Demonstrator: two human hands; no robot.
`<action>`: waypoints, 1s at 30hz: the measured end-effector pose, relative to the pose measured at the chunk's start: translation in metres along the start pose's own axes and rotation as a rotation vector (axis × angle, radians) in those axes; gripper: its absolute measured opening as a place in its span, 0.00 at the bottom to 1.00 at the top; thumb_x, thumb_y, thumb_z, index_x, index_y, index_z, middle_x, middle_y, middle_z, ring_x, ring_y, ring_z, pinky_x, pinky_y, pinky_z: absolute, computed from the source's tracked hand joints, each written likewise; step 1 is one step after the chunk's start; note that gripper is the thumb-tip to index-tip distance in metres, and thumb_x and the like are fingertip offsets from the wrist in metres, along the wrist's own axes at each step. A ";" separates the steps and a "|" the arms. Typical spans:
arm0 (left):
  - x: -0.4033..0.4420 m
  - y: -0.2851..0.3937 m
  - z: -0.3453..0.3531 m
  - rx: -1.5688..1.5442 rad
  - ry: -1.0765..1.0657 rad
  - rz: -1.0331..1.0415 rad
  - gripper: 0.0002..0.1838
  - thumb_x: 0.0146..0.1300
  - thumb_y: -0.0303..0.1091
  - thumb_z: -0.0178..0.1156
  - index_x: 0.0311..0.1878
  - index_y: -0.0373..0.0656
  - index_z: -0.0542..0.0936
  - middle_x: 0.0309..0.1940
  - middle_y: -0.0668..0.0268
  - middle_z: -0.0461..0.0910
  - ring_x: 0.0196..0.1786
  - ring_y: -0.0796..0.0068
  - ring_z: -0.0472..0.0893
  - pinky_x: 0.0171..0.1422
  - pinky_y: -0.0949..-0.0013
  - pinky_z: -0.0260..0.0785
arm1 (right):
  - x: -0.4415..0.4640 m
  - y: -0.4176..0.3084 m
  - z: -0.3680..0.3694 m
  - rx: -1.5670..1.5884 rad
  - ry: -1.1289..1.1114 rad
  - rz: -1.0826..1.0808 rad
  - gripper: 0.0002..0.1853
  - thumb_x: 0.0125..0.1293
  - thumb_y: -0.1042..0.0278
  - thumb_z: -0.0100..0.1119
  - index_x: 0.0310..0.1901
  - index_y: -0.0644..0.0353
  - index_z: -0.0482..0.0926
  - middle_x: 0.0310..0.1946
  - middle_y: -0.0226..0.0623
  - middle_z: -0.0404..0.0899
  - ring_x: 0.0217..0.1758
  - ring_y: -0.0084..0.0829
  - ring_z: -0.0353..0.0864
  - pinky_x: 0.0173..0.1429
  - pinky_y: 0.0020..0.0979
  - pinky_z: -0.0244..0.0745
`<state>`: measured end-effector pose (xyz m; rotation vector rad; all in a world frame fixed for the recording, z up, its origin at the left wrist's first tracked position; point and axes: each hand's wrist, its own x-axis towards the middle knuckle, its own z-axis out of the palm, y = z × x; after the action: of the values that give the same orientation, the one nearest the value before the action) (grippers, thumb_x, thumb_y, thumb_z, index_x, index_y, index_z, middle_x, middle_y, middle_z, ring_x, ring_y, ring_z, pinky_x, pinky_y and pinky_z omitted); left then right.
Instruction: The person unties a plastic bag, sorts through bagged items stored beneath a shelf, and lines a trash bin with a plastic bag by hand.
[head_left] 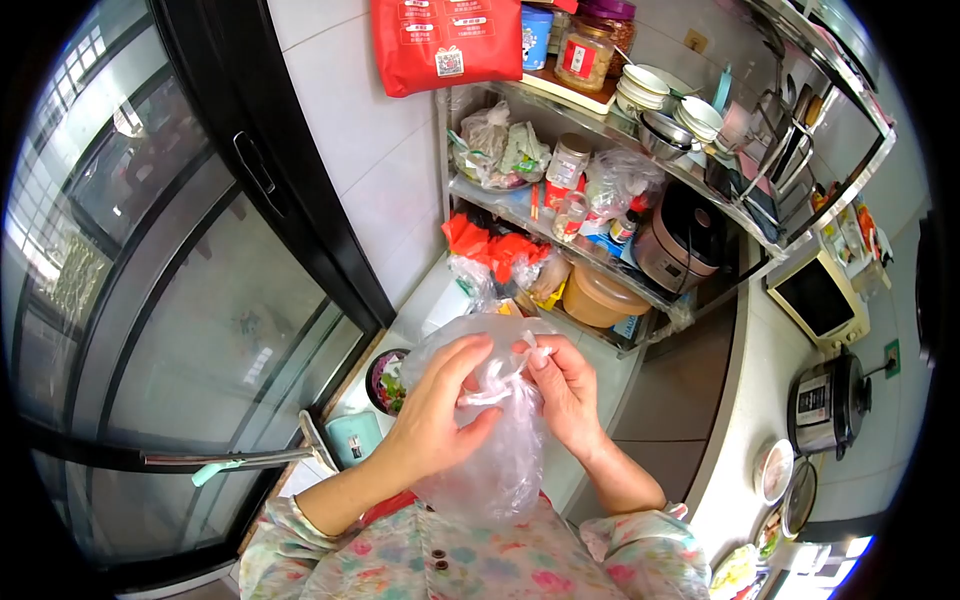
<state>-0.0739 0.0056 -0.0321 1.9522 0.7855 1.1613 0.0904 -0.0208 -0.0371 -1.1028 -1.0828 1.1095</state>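
Observation:
A clear plastic bag with a bunched, tied-looking neck hangs in front of my chest. My right hand pinches a twisted end of it between thumb and fingers. On the other side of the neck, my left hand has its thumb and fingers spread apart, beside another loose end of the bag and near or touching the plastic. Whatever the bag holds cannot be made out; it looks mostly see-through and puffed.
Ahead stands a metal shelf rack with jars, bags and a rice cooker. A counter runs along the right, bearing an electric pressure cooker. At left are a glass door, a squeegee-like tool and a teal bin.

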 end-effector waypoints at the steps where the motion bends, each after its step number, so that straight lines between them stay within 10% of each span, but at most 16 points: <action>1: 0.006 0.003 -0.003 0.037 -0.065 -0.075 0.29 0.46 0.18 0.63 0.55 0.40 0.68 0.45 0.58 0.75 0.33 0.70 0.77 0.37 0.71 0.70 | 0.000 0.002 0.000 -0.014 -0.017 -0.043 0.10 0.67 0.65 0.52 0.44 0.61 0.74 0.30 0.24 0.74 0.32 0.14 0.68 0.36 0.19 0.67; 5: 0.008 -0.004 -0.015 0.272 -0.192 -0.112 0.29 0.43 0.17 0.59 0.54 0.43 0.71 0.39 0.60 0.76 0.36 0.62 0.78 0.37 0.66 0.70 | 0.001 -0.007 -0.018 -0.164 -0.177 -0.002 0.11 0.61 0.69 0.60 0.45 0.60 0.74 0.24 0.24 0.74 0.23 0.15 0.70 0.31 0.20 0.69; 14: 0.011 -0.012 -0.037 0.269 0.029 -0.066 0.24 0.43 0.12 0.49 0.45 0.41 0.77 0.36 0.58 0.76 0.37 0.61 0.78 0.40 0.70 0.69 | 0.008 0.007 -0.039 -1.042 0.020 -0.650 0.07 0.59 0.72 0.59 0.37 0.60 0.72 0.17 0.27 0.72 0.21 0.16 0.69 0.25 0.22 0.66; 18: 0.003 -0.038 -0.047 0.102 0.102 -0.174 0.22 0.47 0.14 0.43 0.46 0.36 0.77 0.38 0.60 0.77 0.40 0.67 0.78 0.43 0.74 0.68 | 0.002 0.003 -0.054 -0.479 0.304 -0.145 0.04 0.64 0.73 0.50 0.39 0.63 0.70 0.21 0.32 0.76 0.23 0.19 0.74 0.29 0.21 0.70; 23: 0.004 -0.056 -0.051 -0.619 0.281 -0.714 0.17 0.58 0.22 0.44 0.48 0.38 0.77 0.43 0.64 0.77 0.42 0.73 0.78 0.47 0.72 0.70 | 0.010 0.004 -0.070 -0.089 0.366 -0.297 0.05 0.65 0.71 0.51 0.41 0.61 0.71 0.32 0.36 0.77 0.36 0.27 0.75 0.48 0.27 0.69; 30: -0.003 -0.087 -0.065 -1.063 0.514 -0.764 0.23 0.67 0.42 0.49 0.60 0.41 0.66 0.52 0.60 0.72 0.54 0.64 0.74 0.56 0.59 0.67 | 0.009 0.023 -0.099 0.338 0.229 -0.468 0.11 0.60 0.63 0.55 0.41 0.58 0.71 0.30 0.40 0.76 0.42 0.41 0.74 0.55 0.44 0.64</action>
<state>-0.1461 0.0688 -0.0828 0.4135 0.8006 1.1992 0.1862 -0.0203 -0.0718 -0.6449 -0.8717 0.7360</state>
